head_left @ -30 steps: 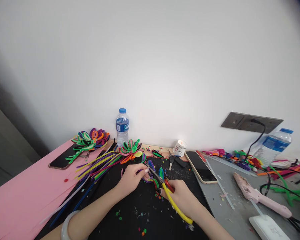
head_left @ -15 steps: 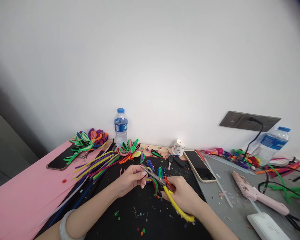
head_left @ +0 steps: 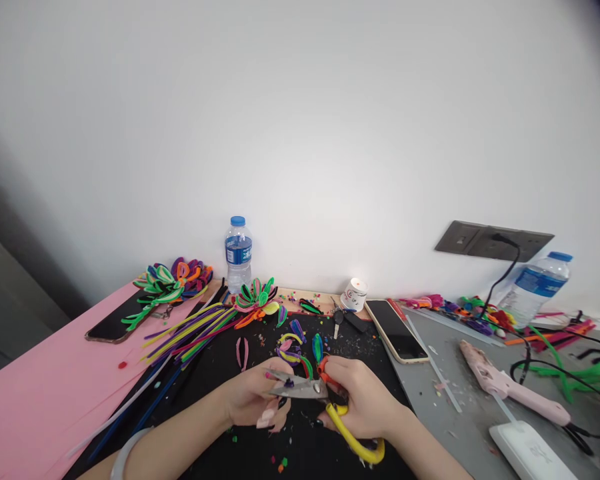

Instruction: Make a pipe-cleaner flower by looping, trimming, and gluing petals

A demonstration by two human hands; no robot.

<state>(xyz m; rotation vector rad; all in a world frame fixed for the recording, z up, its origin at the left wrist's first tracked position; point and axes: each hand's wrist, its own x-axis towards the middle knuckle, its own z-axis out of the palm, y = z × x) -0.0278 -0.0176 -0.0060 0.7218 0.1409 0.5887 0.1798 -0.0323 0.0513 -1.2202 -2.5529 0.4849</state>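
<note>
2 hands: right hand (head_left: 363, 403) grips scissors (head_left: 325, 407), left hand (head_left: 255, 400) pinches a half-hidden purple stem (head_left: 289, 383).

A crowded worktop against a white wall — pink, black and grey surfaces side by side.

The worktop (head_left: 305, 295) carries a pink sheet (head_left: 35, 400) at its left end, a black mat (head_left: 260, 453) in the middle and a grey mat (head_left: 460, 413) on the right. On the pink sheet lies a dark phone (head_left: 111, 325); loose pipe cleaners (head_left: 190, 330) fan across its border onto the black mat, which is strewn with coloured scraps. Along the back edge stand a water bottle (head_left: 238, 254) and a small white cup (head_left: 353, 295), with keys (head_left: 338, 319) just in front. A second phone (head_left: 396, 330) straddles the black and grey mats — a pink glue gun (head_left: 510, 393) rests on the grey, and another bottle (head_left: 534, 288) stands at the right back corner.
</note>
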